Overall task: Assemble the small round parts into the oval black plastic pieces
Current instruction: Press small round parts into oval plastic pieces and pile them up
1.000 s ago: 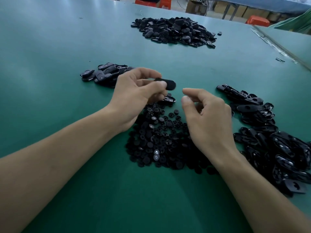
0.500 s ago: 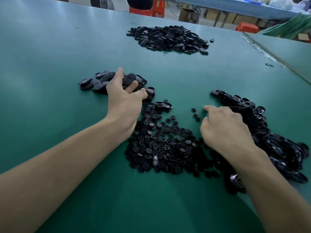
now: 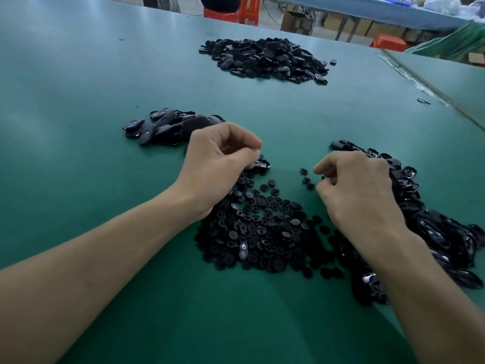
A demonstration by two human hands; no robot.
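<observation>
Head view: left hand (image 3: 217, 164) and right hand (image 3: 359, 190) curl over small round black plastic parts (image 3: 262, 227), heaped near for easy picking; whether they grip anything, I cannot tell.

Hands: two, left hand (image 3: 217, 164) and right hand (image 3: 359, 190).
Heaps of oval black pieces: three, far heap (image 3: 265, 59), left heap (image 3: 162, 126) and right heap (image 3: 433, 227).
Single oval piece (image 3: 262, 164): one.
Heap of small round parts (image 3: 262, 227): one, contents too many to count.
Loose round parts (image 3: 305, 179) between the hands: three.
Red stools (image 3: 388, 42): three.
</observation>
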